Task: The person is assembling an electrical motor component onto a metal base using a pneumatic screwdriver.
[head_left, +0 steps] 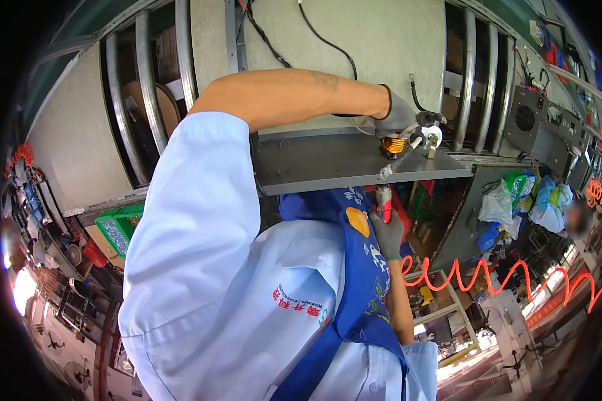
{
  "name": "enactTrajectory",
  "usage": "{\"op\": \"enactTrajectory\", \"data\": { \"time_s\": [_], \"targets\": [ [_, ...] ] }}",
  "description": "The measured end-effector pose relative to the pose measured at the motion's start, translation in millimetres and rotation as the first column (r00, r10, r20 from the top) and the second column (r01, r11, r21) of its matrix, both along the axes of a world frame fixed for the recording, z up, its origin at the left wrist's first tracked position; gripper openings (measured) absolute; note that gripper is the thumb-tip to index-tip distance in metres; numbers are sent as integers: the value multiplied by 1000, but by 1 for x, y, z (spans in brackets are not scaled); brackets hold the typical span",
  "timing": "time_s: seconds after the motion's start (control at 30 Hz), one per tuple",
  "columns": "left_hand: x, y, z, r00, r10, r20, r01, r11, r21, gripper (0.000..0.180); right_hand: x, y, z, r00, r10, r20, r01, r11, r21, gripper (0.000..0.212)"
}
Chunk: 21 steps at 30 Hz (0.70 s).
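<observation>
My left hand (396, 116), in a grey glove, reaches across a dark grey metal panel (314, 160). Its fingers curl over a small group of parts at the panel's right end; what they grip is partly hidden. Among these parts are an orange copper-wire coil (393, 145), a white round piece and an upright brass-coloured bracket (433, 146). A pale cable end with a clear sleeve (386, 172) hangs over the panel's near edge. Below that edge my right hand (389, 237), also gloved, is closed round a silver and red air tool (384, 200), its nose pointing up toward the panel.
An orange coiled air hose (502, 281) runs off to the right. Behind the panel stand a pale board (374, 40) with black cables and metal bars (150, 80). Green bins (117, 227) sit at left, plastic bags (498, 204) and a grey metal box (532, 120) at right.
</observation>
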<state>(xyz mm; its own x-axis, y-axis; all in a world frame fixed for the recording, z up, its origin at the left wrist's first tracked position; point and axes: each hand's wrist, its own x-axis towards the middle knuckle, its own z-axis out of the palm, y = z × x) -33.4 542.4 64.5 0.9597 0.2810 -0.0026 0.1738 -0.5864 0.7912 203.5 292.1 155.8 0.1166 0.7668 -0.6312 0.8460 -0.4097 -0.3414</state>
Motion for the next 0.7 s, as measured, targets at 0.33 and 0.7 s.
{"op": "enactTrajectory", "data": {
  "time_s": [0.33, 0.7],
  "targets": [
    [24, -1, -24, 996, 5, -87, -23, 978, -207, 25, 8, 0, -2, 995, 77, 59, -76, 997, -17, 33],
    [29, -5, -17, 979, 63, -193, -87, 989, -119, 22, 13, -7, -3, 998, 61, 12, -61, 997, 38, 36]
  ]
}}
